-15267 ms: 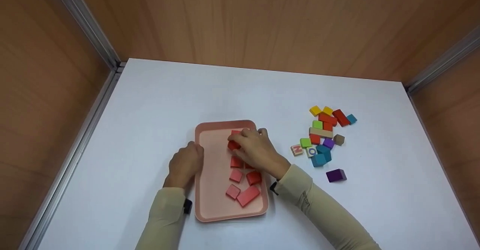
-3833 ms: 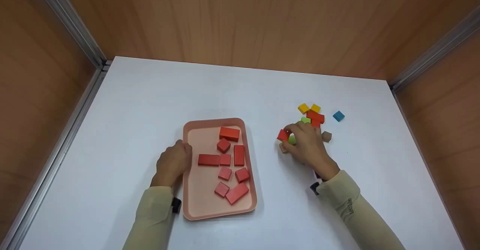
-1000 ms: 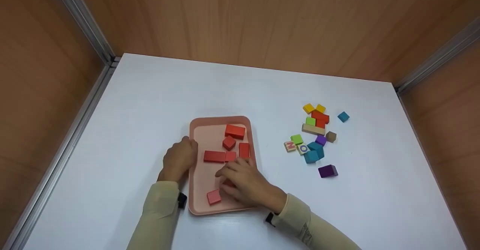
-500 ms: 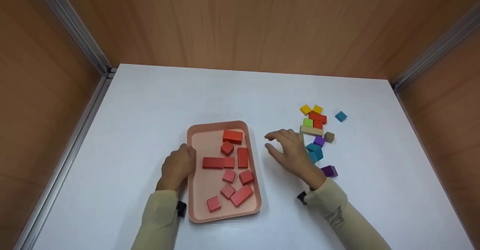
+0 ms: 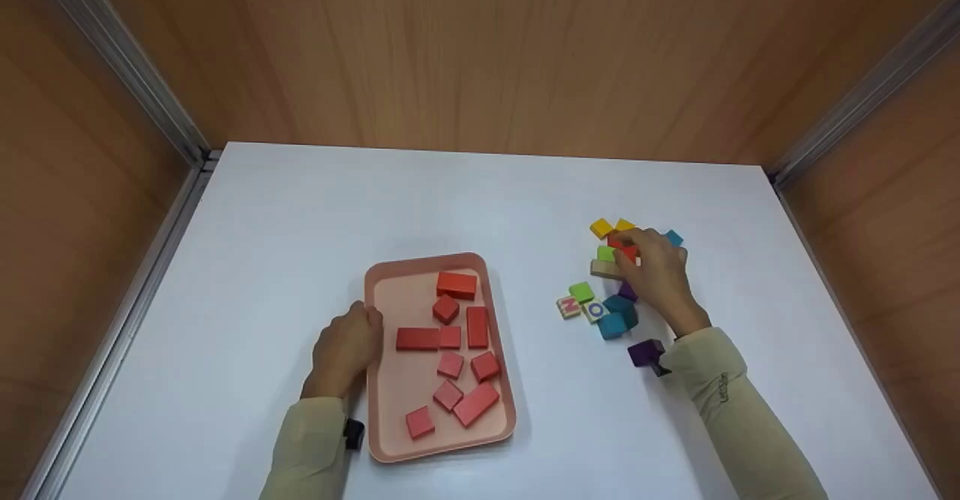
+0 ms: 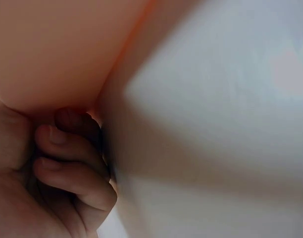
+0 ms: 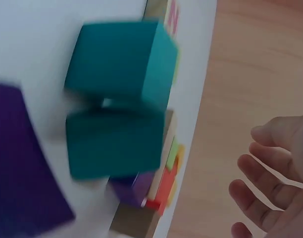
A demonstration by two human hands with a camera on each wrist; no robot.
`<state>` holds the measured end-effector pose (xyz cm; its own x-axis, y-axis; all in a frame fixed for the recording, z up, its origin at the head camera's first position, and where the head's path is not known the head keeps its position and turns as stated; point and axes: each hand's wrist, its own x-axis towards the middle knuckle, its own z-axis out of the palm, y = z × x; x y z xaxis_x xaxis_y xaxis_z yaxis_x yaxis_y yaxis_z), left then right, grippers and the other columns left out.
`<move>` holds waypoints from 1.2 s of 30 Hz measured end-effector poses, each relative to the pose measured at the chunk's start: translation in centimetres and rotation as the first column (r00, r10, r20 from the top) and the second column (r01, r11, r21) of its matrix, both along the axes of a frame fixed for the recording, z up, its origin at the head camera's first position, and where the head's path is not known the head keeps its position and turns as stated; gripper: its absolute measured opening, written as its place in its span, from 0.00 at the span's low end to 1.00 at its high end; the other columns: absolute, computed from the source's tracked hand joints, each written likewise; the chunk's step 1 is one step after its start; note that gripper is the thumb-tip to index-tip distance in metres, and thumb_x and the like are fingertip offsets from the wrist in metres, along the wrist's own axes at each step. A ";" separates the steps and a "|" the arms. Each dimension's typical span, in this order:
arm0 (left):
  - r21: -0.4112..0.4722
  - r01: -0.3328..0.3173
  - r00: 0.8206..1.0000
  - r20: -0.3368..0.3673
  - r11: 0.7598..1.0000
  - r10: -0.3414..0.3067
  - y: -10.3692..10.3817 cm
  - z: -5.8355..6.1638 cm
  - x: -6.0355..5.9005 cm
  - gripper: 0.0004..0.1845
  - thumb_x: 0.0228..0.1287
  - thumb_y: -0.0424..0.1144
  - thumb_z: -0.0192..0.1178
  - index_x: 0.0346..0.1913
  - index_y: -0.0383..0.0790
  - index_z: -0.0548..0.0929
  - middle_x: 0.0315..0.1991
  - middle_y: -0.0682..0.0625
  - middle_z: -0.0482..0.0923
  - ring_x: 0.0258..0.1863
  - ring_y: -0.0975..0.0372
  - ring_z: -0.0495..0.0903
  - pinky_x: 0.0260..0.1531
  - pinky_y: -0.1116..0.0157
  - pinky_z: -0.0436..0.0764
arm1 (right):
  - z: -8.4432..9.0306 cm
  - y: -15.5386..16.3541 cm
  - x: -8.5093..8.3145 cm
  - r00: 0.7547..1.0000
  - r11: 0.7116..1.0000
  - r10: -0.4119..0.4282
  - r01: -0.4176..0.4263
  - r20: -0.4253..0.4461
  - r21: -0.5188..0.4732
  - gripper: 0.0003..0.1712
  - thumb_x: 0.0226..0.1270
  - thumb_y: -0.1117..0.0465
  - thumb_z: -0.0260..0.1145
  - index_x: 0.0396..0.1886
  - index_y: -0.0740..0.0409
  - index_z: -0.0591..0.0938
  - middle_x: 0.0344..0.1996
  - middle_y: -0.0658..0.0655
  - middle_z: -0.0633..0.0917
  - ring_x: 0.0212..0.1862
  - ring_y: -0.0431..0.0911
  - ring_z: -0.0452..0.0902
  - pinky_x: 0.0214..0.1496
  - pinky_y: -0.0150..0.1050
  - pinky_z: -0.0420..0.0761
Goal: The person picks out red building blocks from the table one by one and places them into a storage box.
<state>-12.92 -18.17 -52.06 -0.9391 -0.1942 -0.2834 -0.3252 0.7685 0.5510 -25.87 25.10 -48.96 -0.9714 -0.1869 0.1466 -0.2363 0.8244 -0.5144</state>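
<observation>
Your right hand (image 5: 654, 271) was over the pile of loose blocks in the right middle of the head view, with its fingers bent down onto a red block (image 5: 624, 249) at the top of that pile. The head view showed the fingertips on that block, but it was too small to tell if they had pinched it yet. In the right wrist view your fingers (image 7: 270, 183) looked loosely spread with nothing between them. The red block sat just below two yellow blocks (image 5: 611, 226) and just beside a green block (image 5: 604, 253), with a long tan block (image 5: 604, 268) right under it. So the red block lay right at your right fingertips, and it was well apart from your left hand (image 5: 343, 348). Its long side seemed to run left to right across the frame, though your fingers hid part of it. Your left hand stayed curled against the left rim of the pink tray (image 5: 373, 380) in the lower middle of the frame, and the left wrist view showed its fingers (image 6: 72, 163) bent up against that rim. The tray lay on the white counter (image 5: 315, 208), to the left of the pile, with many red blocks (image 5: 450, 335) lying flat inside it.
</observation>
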 end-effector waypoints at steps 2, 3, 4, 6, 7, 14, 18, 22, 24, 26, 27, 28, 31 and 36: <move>0.001 0.000 1.000 -0.003 1.000 0.000 0.1 0.0 0.0 0.22 0.79 0.45 0.34 0.39 0.33 0.74 0.22 0.43 0.72 0.21 0.52 0.74 0.20 0.57 0.71 | -0.3 0.9 -0.6 1.000 1.000 -0.018 0.017 0.019 0.020 0.18 0.71 0.60 0.66 0.58 0.60 0.80 0.50 0.62 0.82 0.51 0.57 0.74 0.54 0.60 0.60; 0.003 -0.001 1.000 -0.005 1.000 0.001 0.1 0.0 0.0 0.22 0.79 0.45 0.34 0.40 0.32 0.74 0.23 0.43 0.72 0.21 0.52 0.74 0.20 0.57 0.71 | -0.4 1.4 -0.8 0.999 0.999 -0.028 0.027 0.030 0.030 0.18 0.72 0.60 0.65 0.58 0.60 0.80 0.50 0.62 0.81 0.51 0.57 0.74 0.54 0.60 0.60; 0.004 -0.002 1.000 -0.006 1.000 0.003 0.1 0.0 0.0 0.22 0.79 0.46 0.35 0.41 0.32 0.74 0.23 0.43 0.72 0.21 0.52 0.74 0.20 0.57 0.71 | -0.5 1.7 -1.0 0.998 0.998 -0.040 0.038 0.043 0.040 0.19 0.72 0.59 0.65 0.59 0.60 0.79 0.52 0.63 0.81 0.51 0.58 0.74 0.55 0.60 0.60; 0.006 -0.006 1.000 -0.007 1.000 0.006 0.2 0.1 0.1 0.22 0.79 0.46 0.35 0.42 0.31 0.75 0.23 0.43 0.72 0.21 0.52 0.74 0.20 0.57 0.71 | -0.8 2.4 -1.5 0.995 0.997 -0.067 0.063 0.073 0.047 0.20 0.73 0.59 0.64 0.60 0.61 0.78 0.54 0.64 0.80 0.53 0.59 0.73 0.57 0.61 0.60; 0.005 -0.006 1.000 -0.007 1.000 0.006 0.2 0.1 0.1 0.22 0.79 0.46 0.35 0.42 0.31 0.75 0.23 0.42 0.72 0.21 0.52 0.74 0.21 0.57 0.71 | -1.0 2.7 -1.7 0.993 0.996 -0.078 0.073 0.091 0.051 0.21 0.73 0.59 0.63 0.62 0.61 0.78 0.57 0.65 0.79 0.55 0.60 0.72 0.59 0.61 0.59; -0.005 -0.009 1.000 -0.003 1.000 0.009 0.0 0.1 0.3 0.23 0.79 0.46 0.34 0.44 0.30 0.75 0.23 0.42 0.73 0.23 0.52 0.74 0.22 0.56 0.72 | -2.0 4.1 -3.2 0.969 0.989 -0.107 0.082 0.220 0.121 0.26 0.76 0.59 0.59 0.69 0.62 0.72 0.67 0.69 0.71 0.69 0.66 0.61 0.67 0.66 0.54; -0.009 -0.015 1.000 0.005 1.000 0.015 -0.1 0.1 0.5 0.23 0.79 0.46 0.34 0.44 0.30 0.75 0.24 0.41 0.73 0.23 0.51 0.74 0.23 0.55 0.73 | -2.2 4.3 -3.9 0.961 0.988 -0.089 0.051 0.263 0.147 0.27 0.76 0.59 0.59 0.70 0.63 0.70 0.67 0.70 0.70 0.69 0.67 0.60 0.67 0.67 0.54; -0.013 -0.014 1.000 0.008 1.000 0.014 -0.1 0.0 0.5 0.23 0.78 0.46 0.34 0.45 0.30 0.75 0.24 0.42 0.73 0.22 0.52 0.75 0.22 0.55 0.73 | -2.4 4.5 -4.4 0.957 0.986 -0.079 0.033 0.280 0.166 0.27 0.75 0.60 0.60 0.70 0.64 0.70 0.66 0.70 0.71 0.69 0.67 0.60 0.66 0.68 0.55; -0.016 -0.009 1.000 0.005 1.000 0.009 -0.1 0.1 0.5 0.23 0.78 0.46 0.35 0.45 0.30 0.75 0.23 0.42 0.73 0.22 0.52 0.75 0.21 0.56 0.73 | -2.6 4.6 -4.5 0.956 0.984 -0.072 0.022 0.285 0.175 0.27 0.73 0.62 0.60 0.69 0.65 0.71 0.66 0.70 0.72 0.68 0.67 0.61 0.66 0.68 0.56; -0.016 -0.007 1.000 0.002 1.000 0.007 -0.1 0.1 0.5 0.23 0.78 0.46 0.35 0.43 0.30 0.75 0.23 0.42 0.73 0.22 0.52 0.75 0.22 0.56 0.72 | -2.9 4.6 -4.5 0.957 0.981 -0.061 0.005 0.283 0.193 0.27 0.72 0.63 0.59 0.69 0.66 0.71 0.65 0.71 0.73 0.67 0.67 0.63 0.64 0.69 0.57; -0.016 -0.004 1.000 0.000 1.000 0.004 -0.2 0.1 0.5 0.23 0.78 0.46 0.34 0.42 0.31 0.75 0.23 0.42 0.72 0.22 0.52 0.74 0.22 0.56 0.72 | -3.0 4.6 -4.5 0.958 0.980 -0.056 -0.002 0.281 0.199 0.27 0.72 0.64 0.59 0.69 0.67 0.71 0.64 0.71 0.73 0.66 0.67 0.63 0.63 0.69 0.58; -0.013 -0.004 1.000 0.000 1.000 0.004 -0.2 0.2 0.5 0.22 0.78 0.46 0.34 0.41 0.31 0.75 0.23 0.42 0.72 0.22 0.52 0.74 0.22 0.56 0.72 | -3.0 4.6 -4.5 0.959 0.979 -0.051 -0.007 0.278 0.203 0.27 0.71 0.64 0.58 0.68 0.67 0.71 0.63 0.71 0.74 0.66 0.67 0.64 0.63 0.69 0.58; -0.004 -0.006 1.000 0.007 1.000 0.006 -0.3 0.2 0.5 0.23 0.78 0.46 0.34 0.40 0.32 0.74 0.23 0.43 0.72 0.22 0.52 0.74 0.22 0.56 0.71 | -3.2 4.6 -4.5 0.964 0.977 -0.040 -0.017 0.262 0.210 0.26 0.71 0.64 0.58 0.67 0.68 0.72 0.62 0.71 0.75 0.64 0.67 0.65 0.61 0.69 0.60; 0.004 -0.018 1.000 0.026 1.000 0.018 -0.4 0.3 0.5 0.23 0.78 0.46 0.34 0.42 0.31 0.75 0.23 0.42 0.72 0.22 0.52 0.74 0.22 0.56 0.71 | -3.1 4.4 -4.4 0.968 0.984 -0.050 0.006 0.244 0.179 0.25 0.72 0.63 0.60 0.65 0.67 0.74 0.60 0.70 0.77 0.64 0.66 0.66 0.62 0.68 0.59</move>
<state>-12.43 -18.59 -51.77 -0.9278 -0.2094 -0.3087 -0.3530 0.7602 0.5455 -30.28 29.52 -52.06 -0.9783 -0.1606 -0.1308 -0.0961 0.9113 -0.4003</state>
